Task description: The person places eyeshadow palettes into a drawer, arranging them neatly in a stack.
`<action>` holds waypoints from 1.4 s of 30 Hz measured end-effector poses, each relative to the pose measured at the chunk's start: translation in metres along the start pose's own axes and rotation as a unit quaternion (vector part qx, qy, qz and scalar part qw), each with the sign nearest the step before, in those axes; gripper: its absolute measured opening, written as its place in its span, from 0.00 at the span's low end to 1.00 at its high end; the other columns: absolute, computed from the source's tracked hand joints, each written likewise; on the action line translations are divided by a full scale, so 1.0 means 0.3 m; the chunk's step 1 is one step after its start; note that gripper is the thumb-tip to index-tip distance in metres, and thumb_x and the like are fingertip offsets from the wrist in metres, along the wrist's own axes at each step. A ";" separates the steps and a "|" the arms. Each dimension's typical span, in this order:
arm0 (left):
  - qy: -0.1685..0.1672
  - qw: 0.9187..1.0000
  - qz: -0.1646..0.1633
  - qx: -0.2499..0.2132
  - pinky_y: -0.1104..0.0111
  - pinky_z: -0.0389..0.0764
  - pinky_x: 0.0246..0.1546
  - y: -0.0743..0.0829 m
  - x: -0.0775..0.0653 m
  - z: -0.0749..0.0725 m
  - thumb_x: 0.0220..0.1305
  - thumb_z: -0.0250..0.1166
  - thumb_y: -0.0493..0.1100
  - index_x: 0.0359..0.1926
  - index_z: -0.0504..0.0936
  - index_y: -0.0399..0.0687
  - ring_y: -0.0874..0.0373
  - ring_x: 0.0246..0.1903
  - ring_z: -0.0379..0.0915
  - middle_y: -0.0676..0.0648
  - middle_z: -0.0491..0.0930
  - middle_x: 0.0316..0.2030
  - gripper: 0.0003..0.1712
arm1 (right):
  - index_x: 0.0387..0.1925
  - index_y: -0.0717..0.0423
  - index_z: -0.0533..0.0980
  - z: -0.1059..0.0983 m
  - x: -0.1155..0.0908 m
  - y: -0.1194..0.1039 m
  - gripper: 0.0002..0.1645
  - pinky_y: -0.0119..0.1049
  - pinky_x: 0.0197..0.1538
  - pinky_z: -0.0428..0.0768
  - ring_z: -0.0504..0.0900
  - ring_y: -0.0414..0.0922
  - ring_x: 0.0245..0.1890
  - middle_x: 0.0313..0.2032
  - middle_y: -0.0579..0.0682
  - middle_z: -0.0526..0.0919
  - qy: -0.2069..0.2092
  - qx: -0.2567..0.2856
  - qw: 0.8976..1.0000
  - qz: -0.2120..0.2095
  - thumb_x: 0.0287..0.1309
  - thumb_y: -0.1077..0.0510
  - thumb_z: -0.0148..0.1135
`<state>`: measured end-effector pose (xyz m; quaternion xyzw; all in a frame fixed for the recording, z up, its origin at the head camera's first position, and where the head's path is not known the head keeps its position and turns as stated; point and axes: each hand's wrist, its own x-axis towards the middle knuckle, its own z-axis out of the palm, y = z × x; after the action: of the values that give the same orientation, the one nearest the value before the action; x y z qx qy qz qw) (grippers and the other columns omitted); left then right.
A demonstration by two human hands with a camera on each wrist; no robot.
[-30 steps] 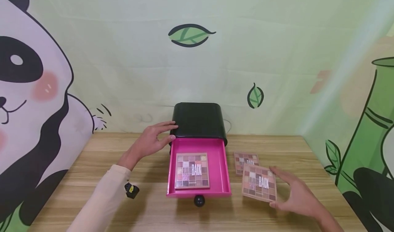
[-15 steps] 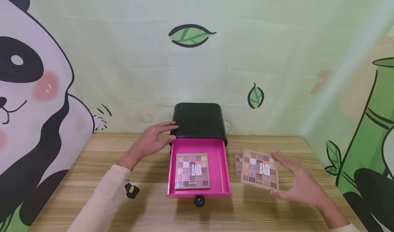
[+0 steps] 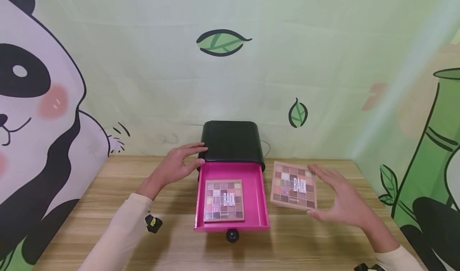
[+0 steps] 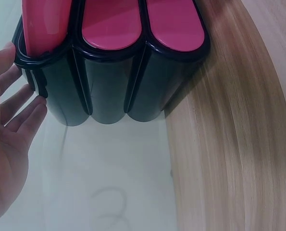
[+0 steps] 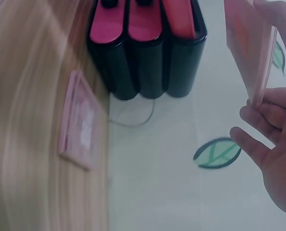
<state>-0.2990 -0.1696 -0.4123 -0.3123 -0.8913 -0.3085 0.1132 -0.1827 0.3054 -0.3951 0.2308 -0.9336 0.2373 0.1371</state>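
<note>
In my right hand (image 3: 345,201) is an eyeshadow palette (image 3: 292,185) lettered "BACK", pinched by its right edge between thumb and fingers. It is above the table, to the right of the pulled-out pink drawer (image 3: 255,199). A similar palette (image 3: 224,201) lies flat on the left side of that drawer. My left hand (image 3: 176,165) rests with extended fingers against the left side of the black drawer unit (image 3: 231,141). On the table, another palette (image 5: 80,120) shows in the right wrist view; the held one covers it in the head view.
The unit has three pink drawers side by side in the wrist views; the top one is out, its black knob (image 3: 232,235) facing me. A thin cable (image 3: 266,147) runs behind the unit. The wood table (image 3: 287,247) meets a printed backdrop (image 3: 143,83).
My right hand has lifted the palette off the other one, then moved it away from me and left towards the drawer. My left hand has stayed on the unit.
</note>
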 end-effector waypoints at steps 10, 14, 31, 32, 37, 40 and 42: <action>0.004 1.000 0.006 0.004 0.46 0.73 0.66 -0.003 -0.002 0.002 0.71 0.64 0.57 0.67 0.79 0.51 0.43 0.70 0.67 0.43 0.73 0.69 0.28 | 0.78 0.45 0.62 0.044 0.088 -0.086 0.70 0.74 0.64 0.65 0.67 0.63 0.71 0.74 0.56 0.67 0.008 0.017 1.000 -0.024 0.32 0.36 0.85; 0.004 1.000 0.006 0.003 0.46 0.73 0.66 0.001 -0.002 0.001 0.72 0.64 0.57 0.67 0.79 0.51 0.43 0.70 0.67 0.44 0.73 0.69 0.28 | 0.77 0.48 0.64 0.071 0.114 -0.122 0.69 0.74 0.64 0.66 0.67 0.61 0.71 0.73 0.56 0.68 0.010 0.032 0.999 -0.028 0.32 0.33 0.84; 0.002 1.000 0.000 0.001 0.46 0.73 0.66 0.006 -0.004 0.000 0.71 0.64 0.57 0.67 0.79 0.51 0.43 0.70 0.67 0.43 0.73 0.70 0.29 | 0.77 0.51 0.64 0.202 0.200 -0.258 0.70 0.66 0.69 0.65 0.66 0.60 0.73 0.75 0.56 0.66 -0.041 0.045 0.995 -0.080 0.33 0.29 0.80; 0.001 1.000 -0.001 0.001 0.46 0.73 0.66 0.006 -0.004 0.000 0.71 0.64 0.57 0.68 0.79 0.51 0.43 0.70 0.67 0.43 0.73 0.70 0.29 | 0.77 0.50 0.64 0.207 0.203 -0.266 0.69 0.66 0.69 0.66 0.66 0.61 0.73 0.75 0.55 0.65 -0.046 0.044 0.995 -0.077 0.33 0.29 0.80; -0.001 1.000 -0.004 0.001 0.45 0.72 0.66 0.005 -0.004 0.000 0.71 0.64 0.57 0.68 0.78 0.51 0.43 0.71 0.66 0.43 0.73 0.70 0.29 | 0.77 0.48 0.64 0.228 0.217 -0.304 0.67 0.65 0.66 0.72 0.64 0.59 0.74 0.76 0.51 0.65 -0.068 0.047 0.995 -0.057 0.35 0.29 0.78; -0.001 1.000 -0.004 0.000 0.45 0.71 0.67 0.005 -0.004 -0.001 0.72 0.64 0.57 0.68 0.79 0.51 0.43 0.71 0.66 0.43 0.73 0.70 0.29 | 0.76 0.48 0.65 0.237 0.227 -0.322 0.67 0.63 0.64 0.75 0.64 0.57 0.74 0.75 0.51 0.66 -0.075 0.045 0.994 -0.060 0.35 0.28 0.77; -0.001 1.000 -0.003 0.000 0.45 0.71 0.67 0.006 -0.004 0.000 0.72 0.64 0.57 0.68 0.79 0.51 0.43 0.71 0.66 0.43 0.73 0.70 0.29 | 0.76 0.49 0.65 0.246 0.235 -0.329 0.67 0.61 0.64 0.75 0.65 0.57 0.74 0.75 0.52 0.67 -0.076 0.043 0.994 -0.069 0.35 0.28 0.77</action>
<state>-0.2968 -0.1692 -0.4119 -0.3101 -0.8923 -0.3088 0.1112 -0.2049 0.1651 -0.3947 0.3176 -0.9121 0.2492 0.0717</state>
